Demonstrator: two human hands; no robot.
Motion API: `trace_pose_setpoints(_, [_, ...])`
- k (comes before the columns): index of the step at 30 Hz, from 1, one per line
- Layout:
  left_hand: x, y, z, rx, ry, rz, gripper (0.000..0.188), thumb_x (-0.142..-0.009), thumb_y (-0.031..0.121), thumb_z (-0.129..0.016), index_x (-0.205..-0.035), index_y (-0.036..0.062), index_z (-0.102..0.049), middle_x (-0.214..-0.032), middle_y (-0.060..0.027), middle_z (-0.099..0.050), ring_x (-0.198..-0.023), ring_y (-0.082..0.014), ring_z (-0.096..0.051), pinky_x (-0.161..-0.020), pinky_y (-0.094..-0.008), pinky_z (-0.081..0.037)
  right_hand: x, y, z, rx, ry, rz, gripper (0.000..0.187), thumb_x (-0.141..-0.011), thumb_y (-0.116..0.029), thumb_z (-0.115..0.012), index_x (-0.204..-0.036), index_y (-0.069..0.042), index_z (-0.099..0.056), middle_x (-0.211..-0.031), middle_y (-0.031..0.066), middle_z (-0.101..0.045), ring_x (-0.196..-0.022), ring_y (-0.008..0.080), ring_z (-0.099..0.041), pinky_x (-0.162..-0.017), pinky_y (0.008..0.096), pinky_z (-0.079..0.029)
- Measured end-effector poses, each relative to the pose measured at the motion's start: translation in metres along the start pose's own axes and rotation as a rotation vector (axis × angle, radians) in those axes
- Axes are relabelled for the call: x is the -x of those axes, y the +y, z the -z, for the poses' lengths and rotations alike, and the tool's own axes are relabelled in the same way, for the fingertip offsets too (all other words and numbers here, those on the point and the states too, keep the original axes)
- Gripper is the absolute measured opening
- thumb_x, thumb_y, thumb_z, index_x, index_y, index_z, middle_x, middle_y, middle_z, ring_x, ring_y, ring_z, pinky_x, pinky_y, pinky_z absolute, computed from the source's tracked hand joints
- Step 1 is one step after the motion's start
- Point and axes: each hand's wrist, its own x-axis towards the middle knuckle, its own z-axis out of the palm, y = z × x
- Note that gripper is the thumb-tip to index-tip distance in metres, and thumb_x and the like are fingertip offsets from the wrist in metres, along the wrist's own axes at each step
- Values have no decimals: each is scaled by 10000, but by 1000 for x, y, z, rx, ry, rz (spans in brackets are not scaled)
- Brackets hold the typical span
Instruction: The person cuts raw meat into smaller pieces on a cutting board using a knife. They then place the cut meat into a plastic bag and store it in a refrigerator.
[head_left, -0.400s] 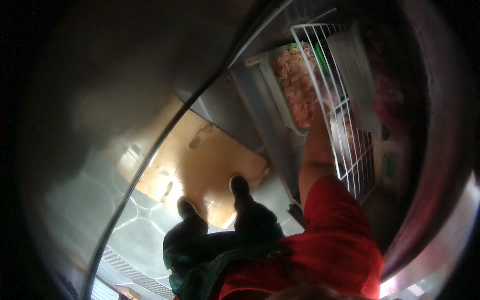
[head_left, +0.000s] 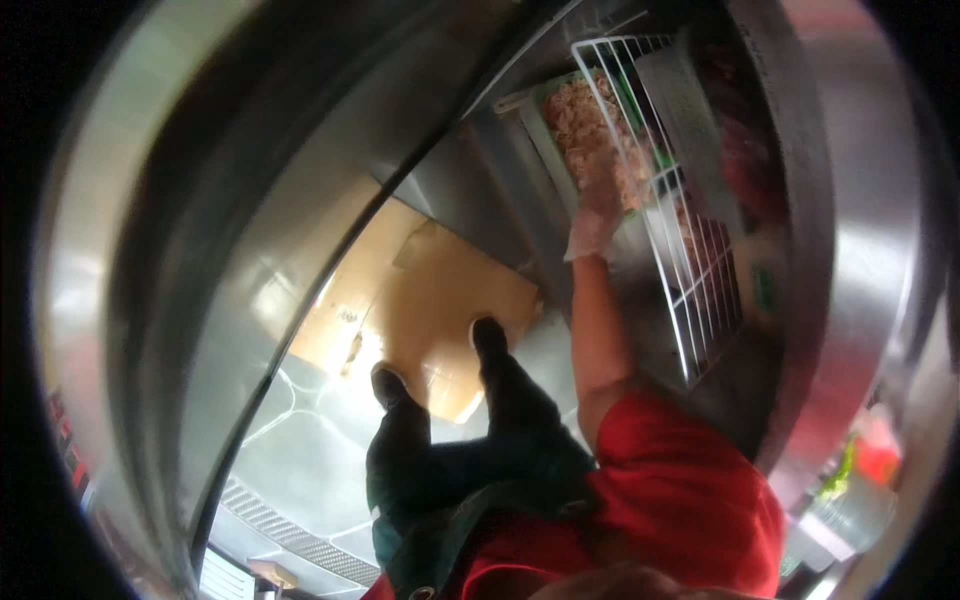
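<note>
In a clear thin glove, my right hand (head_left: 598,205) reaches into a dim metal cabinet. It is over the near end of a light green-rimmed tub (head_left: 549,150) filled with pale pink shredded meat (head_left: 583,115). My fingers are smeared and blend with the meat, so their grip cannot be made out. A white wire rack (head_left: 655,215) stands just right of the hand, partly covering the tub. My left hand is out of sight.
Right of the rack are a pale lidded container (head_left: 690,125) and dark red packages (head_left: 750,165). A black-edged metal door (head_left: 330,260) is at left. Flattened cardboard (head_left: 450,300) lies on the tiled floor under my feet. A floor grate (head_left: 290,535) is at lower left.
My right hand has drawn back toward me, so its glove now shows beside the rack. The whole view has shifted slightly and become brighter.
</note>
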Motion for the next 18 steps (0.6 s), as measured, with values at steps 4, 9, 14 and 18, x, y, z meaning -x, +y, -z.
trace_pose_setpoints(4, [4,-19,30,101,-86,90,513,-981,415,-502,-1244,-20,-572,-1167,-176,-614,-992,-238,-600,-896,-352,-461,88,-86,23,-305,-213,-238,297,-921,-87,-551,-1211,-27,-570,-1134,143,-632,-1015,285,-613,-919,411,-479])
trace_pose_setpoints(9, [8,-16,30,288,-230,17,283,-974,235,-515,-1070,25,-679,-942,-93,-673,-851,-194,-600,-806,-329,-462,159,-189,77,-993,-500,-468,313,-903,-181,-577,-1179,-36,-566,-1107,140,-627,-1030,305,-598,-949,459,-454])
trace_pose_setpoints(14, [31,-11,44,48,-183,-67,343,-956,301,-564,-941,-25,-671,-896,-182,-701,-807,-274,-654,-752,-387,-497,207,-333,129,-1180,-633,-578,277,-891,-237,-597,-1076,-32,-612,-1062,120,-608,-984,278,-558,-890,413,-445])
trace_pose_setpoints(18, [49,-30,38,21,-204,-117,444,-951,402,-491,-858,4,-664,-814,-241,-664,-769,-403,-637,-727,-463,-499,239,-390,168,-1147,-621,-557,328,-852,-270,-671,-1083,-45,-611,-1069,137,-613,-946,279,-587,-863,398,-489])
